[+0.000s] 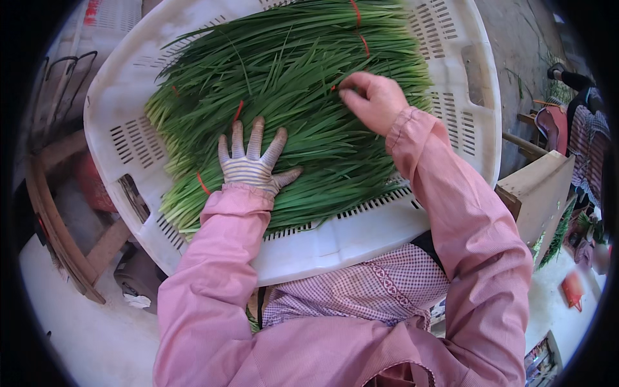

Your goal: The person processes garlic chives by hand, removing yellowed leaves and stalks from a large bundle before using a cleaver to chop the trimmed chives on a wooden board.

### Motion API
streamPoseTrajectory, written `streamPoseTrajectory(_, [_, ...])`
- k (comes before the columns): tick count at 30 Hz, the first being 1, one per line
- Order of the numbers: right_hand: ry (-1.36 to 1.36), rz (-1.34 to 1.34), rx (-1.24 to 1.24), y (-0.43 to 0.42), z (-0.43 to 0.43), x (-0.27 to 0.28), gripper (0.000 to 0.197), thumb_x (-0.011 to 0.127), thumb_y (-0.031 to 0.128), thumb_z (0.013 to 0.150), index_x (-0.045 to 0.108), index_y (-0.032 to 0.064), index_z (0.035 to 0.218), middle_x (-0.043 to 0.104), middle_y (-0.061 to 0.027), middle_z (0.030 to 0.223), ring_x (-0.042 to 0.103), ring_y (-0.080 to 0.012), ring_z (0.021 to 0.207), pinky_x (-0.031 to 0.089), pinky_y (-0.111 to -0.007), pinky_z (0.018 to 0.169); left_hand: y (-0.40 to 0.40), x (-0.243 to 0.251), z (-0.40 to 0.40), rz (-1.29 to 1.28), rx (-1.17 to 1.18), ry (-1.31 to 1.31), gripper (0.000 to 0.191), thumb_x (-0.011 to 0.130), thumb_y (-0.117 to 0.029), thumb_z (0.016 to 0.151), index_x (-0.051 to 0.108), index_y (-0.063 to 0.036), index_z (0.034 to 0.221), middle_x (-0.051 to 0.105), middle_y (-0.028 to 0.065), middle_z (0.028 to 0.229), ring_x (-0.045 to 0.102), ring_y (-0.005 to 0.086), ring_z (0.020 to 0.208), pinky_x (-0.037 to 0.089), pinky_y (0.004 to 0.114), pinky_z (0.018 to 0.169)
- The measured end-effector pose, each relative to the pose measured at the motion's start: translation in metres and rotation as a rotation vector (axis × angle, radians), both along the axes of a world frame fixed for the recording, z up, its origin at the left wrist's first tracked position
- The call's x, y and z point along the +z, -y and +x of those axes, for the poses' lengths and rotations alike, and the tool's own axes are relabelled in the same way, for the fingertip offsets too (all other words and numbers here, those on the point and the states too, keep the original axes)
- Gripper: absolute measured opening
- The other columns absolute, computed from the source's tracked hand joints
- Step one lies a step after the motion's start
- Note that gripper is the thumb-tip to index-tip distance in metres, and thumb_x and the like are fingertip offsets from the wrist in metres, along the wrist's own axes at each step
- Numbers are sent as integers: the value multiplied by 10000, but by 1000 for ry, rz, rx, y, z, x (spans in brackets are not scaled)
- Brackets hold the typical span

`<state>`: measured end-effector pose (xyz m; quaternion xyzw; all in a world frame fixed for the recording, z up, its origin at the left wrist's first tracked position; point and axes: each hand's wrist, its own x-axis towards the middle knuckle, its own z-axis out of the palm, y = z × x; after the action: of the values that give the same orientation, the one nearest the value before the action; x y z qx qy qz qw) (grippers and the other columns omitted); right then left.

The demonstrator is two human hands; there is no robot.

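Note:
A large white plastic basket [338,246] before me holds several bundles of green garlic chives [309,145], tied with red bands [358,13]. My left hand [254,162], in a striped, soiled glove, lies palm down on the near chives with its fingers spread. Just past its fingertips a red band [238,111] shows among the leaves. My bare right hand [375,101] is over the right part of the bundles, thumb and forefinger brought close together. A bit of red band [333,88] shows right at those fingertips; whether they pinch it cannot be made out.
A wooden frame [63,217] and a red bag [95,186] are left of the basket. At right stands a wooden box or stool [537,186], with greens [558,234] beside it. Beyond it is another person [587,130]. A red object [573,290] lies on the floor.

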<state>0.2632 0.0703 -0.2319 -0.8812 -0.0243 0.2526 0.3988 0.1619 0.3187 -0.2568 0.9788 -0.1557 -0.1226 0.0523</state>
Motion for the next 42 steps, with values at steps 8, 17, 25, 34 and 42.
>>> streamPoseTrajectory(8, [279,34,203,-25,-4,-16,157,599,164,783,660,70,893,607,-118,902,602,-295,885,495,-373,753,-7,-6,-1,-121,-83,118,772,759,-574,538,572,-261,1219,450,96,1356,362,353,1277,201,613,1035])
streamPoseTrajectory(17, [31,-45,155,-20,-18,-25,209,593,193,823,609,38,962,660,-134,825,640,-312,787,511,-384,728,-8,-6,-5,-215,-67,183,676,765,-540,561,609,-253,1153,531,51,1196,424,293,1223,226,581,1039])
streamPoseTrajectory(25, [97,81,29,-9,-11,-27,197,656,149,788,650,73,970,619,-63,751,592,-179,687,488,-303,665,-10,-9,-6,-245,-61,213,634,783,-526,550,627,-259,1103,529,39,1166,427,289,1217,236,572,1044])
streamPoseTrajectory(34, [36,331,-144,-5,-31,49,217,629,154,850,637,32,1030,652,-47,875,598,-111,773,491,-252,724,-11,-2,-4,-256,-61,203,650,780,-520,559,621,-264,1135,541,65,1188,432,309,1222,263,538,1045])
streamPoseTrajectory(42, [97,443,-714,122,-199,159,176,598,33,861,600,24,1036,583,10,826,490,-48,661,390,-181,589,-105,43,-9,-660,163,-31,983,880,-199,534,367,-55,1359,526,149,1239,473,298,1192,373,361,1033])
